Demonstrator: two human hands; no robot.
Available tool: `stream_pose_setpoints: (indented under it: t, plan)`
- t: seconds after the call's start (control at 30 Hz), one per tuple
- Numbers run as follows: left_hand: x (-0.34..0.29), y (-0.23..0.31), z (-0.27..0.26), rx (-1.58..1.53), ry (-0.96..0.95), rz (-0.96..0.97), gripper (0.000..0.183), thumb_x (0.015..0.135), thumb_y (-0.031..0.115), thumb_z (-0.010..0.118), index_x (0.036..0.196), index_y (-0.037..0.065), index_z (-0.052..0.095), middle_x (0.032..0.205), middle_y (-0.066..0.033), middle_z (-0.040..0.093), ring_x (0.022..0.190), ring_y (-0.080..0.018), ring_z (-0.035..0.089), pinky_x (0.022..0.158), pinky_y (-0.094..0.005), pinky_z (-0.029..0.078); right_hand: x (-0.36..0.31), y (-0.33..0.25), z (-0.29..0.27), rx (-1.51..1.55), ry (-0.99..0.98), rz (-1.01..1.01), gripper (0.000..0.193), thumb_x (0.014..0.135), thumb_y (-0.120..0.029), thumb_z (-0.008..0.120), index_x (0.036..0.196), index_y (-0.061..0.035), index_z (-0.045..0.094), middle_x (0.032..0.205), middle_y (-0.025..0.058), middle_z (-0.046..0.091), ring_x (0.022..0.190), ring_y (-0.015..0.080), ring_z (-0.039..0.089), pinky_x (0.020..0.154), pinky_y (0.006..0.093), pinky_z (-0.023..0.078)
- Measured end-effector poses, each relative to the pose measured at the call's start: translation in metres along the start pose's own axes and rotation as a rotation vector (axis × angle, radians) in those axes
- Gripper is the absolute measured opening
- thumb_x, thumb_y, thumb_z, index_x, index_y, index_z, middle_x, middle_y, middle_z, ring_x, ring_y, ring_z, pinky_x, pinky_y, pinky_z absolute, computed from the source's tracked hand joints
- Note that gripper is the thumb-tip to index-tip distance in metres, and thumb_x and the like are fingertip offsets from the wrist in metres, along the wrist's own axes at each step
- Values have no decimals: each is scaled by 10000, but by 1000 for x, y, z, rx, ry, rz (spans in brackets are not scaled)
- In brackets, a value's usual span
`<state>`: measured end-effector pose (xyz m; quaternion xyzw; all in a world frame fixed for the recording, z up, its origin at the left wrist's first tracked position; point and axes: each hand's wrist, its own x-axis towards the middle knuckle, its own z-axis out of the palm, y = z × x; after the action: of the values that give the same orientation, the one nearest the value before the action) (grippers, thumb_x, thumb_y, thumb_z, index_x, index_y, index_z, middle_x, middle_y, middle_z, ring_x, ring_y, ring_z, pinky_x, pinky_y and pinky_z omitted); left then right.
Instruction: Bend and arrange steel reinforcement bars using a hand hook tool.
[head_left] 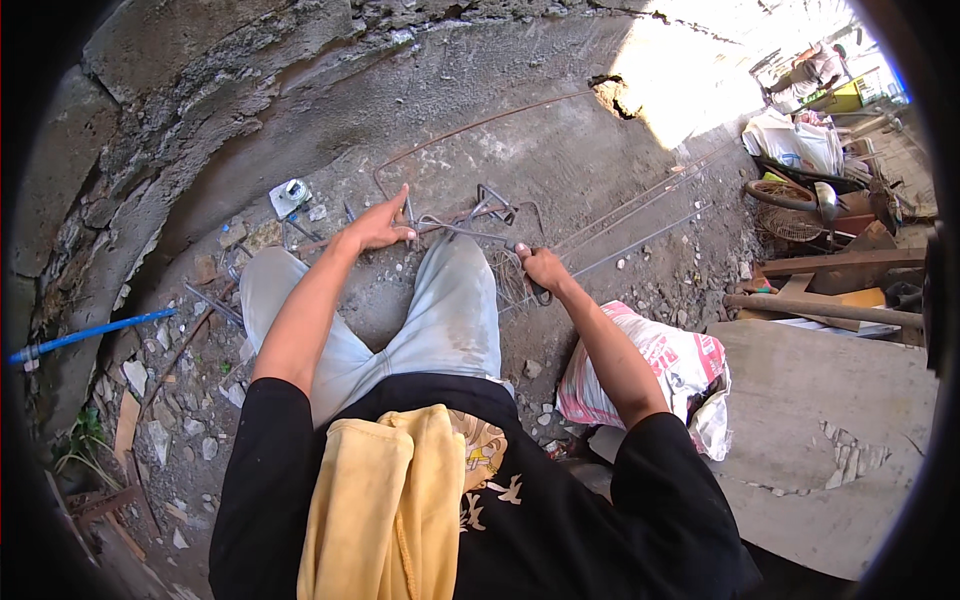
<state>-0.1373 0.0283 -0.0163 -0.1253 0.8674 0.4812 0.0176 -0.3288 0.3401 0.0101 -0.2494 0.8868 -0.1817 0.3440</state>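
My right hand (543,268) is closed round the dark handle of a slim metal tool (470,232). Its grey shaft points left across my knee and ends in a loop near my left hand. My left hand (380,222) has its index finger stretched out and its thumb apart, beside bent steel bars. I cannot tell whether its fingertips touch them. A bent dark steel stirrup (497,205) stands just beyond the tool. Behind it, a long rusty rod (480,123) curves along the concrete. Thin tie wire (512,280) lies tangled beside my right hand.
Straight steel bars (640,240) lie to the right. A white and red sack (650,360) sits by my right elbow, near a worn board (820,430). Rubble (170,430) and a blue pipe (100,335) are at left. Far right, a person (820,70) is beyond piled scrap.
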Motion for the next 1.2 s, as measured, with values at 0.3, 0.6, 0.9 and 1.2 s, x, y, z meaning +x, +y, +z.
stream_pose_setpoints:
  t: [0.3,0.6,0.9,1.2]
  plan:
    - [-6,81,32,326,172,-330,1010,763,561,701,1457,50,174,1052,-307,629,1058,-429,606,931,-474,463,23,31,-20,-41,63,-156,625,910,-551,465,1014,34,658,961,271,667,998,382,634,888,425,466]
    - [-1,76,35,398,265,-408,954,789,588,643,1415,42,175,1081,-290,623,1052,-437,601,937,-494,448,54,-10,-75,-212,58,-270,537,901,-520,545,964,3,647,727,158,657,739,287,647,724,410,486]
    - [5,81,34,292,256,-516,1039,746,612,677,1414,12,154,1155,-300,600,1096,-428,588,961,-486,430,-2,-108,-117,-582,138,-325,541,915,-528,473,1005,-39,684,993,244,664,979,417,628,848,489,501]
    - [9,73,43,318,260,-538,1055,717,477,741,1426,21,107,1136,-264,625,1098,-388,603,995,-505,383,-44,-112,-93,-553,232,-378,569,937,-473,466,780,37,661,764,300,629,772,474,631,708,523,511]
